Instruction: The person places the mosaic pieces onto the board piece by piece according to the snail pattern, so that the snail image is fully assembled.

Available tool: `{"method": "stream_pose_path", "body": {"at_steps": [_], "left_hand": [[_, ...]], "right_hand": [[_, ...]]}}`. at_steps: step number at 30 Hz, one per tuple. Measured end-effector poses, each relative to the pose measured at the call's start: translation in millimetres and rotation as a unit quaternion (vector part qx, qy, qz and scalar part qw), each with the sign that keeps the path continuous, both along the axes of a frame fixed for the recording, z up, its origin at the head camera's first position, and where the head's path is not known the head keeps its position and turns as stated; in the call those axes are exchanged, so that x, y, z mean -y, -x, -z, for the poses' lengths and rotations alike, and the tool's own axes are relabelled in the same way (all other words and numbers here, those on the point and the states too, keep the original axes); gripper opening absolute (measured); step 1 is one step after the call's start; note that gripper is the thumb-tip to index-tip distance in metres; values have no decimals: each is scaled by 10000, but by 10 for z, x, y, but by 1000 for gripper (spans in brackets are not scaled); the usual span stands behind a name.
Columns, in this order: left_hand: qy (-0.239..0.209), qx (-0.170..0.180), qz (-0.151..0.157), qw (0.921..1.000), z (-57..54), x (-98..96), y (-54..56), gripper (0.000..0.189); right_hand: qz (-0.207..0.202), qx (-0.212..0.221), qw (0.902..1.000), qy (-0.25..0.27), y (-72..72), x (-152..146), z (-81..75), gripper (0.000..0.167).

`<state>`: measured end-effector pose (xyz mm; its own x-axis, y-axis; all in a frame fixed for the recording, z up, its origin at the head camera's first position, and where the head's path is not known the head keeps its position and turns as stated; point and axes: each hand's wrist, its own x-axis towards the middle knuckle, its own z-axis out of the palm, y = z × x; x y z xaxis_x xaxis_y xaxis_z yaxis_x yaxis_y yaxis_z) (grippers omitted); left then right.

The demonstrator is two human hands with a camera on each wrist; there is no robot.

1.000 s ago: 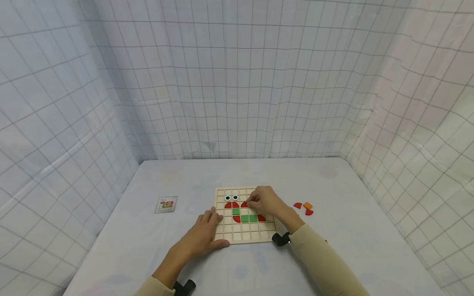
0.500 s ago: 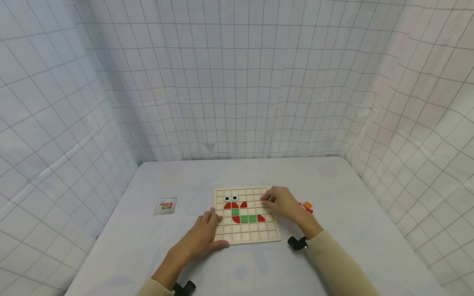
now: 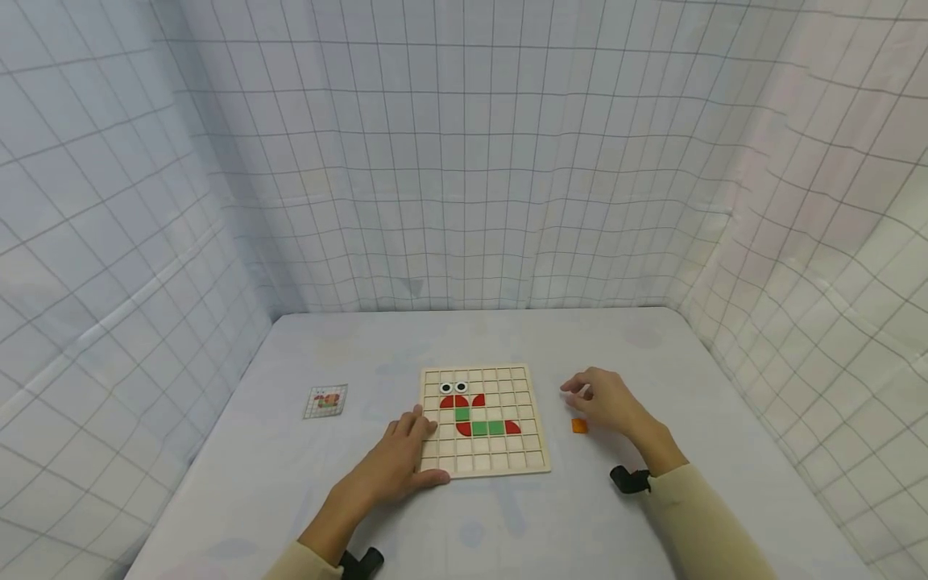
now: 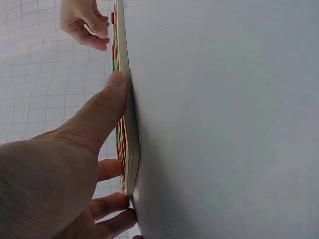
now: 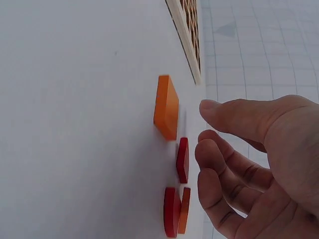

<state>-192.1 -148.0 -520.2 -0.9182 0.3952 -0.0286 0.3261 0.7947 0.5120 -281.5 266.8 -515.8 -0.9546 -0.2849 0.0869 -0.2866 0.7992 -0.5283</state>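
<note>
The pale wooden gridded board [image 3: 507, 461] lies before me on the white table [image 3: 362, 338], my left hand [image 3: 391, 463] at its left edge. Well left of it sits a small printed card [image 3: 325, 401]. On the board, two black-and-white eye discs [image 3: 445, 387] sit toward the far left; three red quarter-circle tiles [image 3: 478, 400] line the next row nearer me, a green square tile [image 3: 462, 414] before the middle one. Right of the board, my right hand [image 3: 607, 400] is just behind and right of an orange square tile [image 3: 579, 425]; farther right, under my hand, lie two flat red tiles [image 5: 183, 160] and another flat orange tile [image 5: 184, 210]. A white gridded sheet [image 3: 464, 201] stands behind the table.
</note>
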Motion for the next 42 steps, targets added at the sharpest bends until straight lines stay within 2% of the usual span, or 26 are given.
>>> {"method": "stream_pose_path", "body": {"at_steps": [9,18,25,35,42], "left_hand": [[78,46,-38,10000,-31,-13,-6,96],[125,47,-16,9999,-39,-11,14,95],[257,82,-40,9996,-37,-20,24,96],[267,151,-57,9995,-76,-15,29,94],[227,162,-57,9996,-51,-13,35,94]], "right_hand": [[23,161,9999,-24,-52,-241,1,21],[50,252,9996,-110,-68,-290,-6,17],[161,429,9989,77,-55,-284,18,13],[82,396,9984,393,-60,-282,44,12],[108,377,9978,535,-69,-279,76,13]]}}
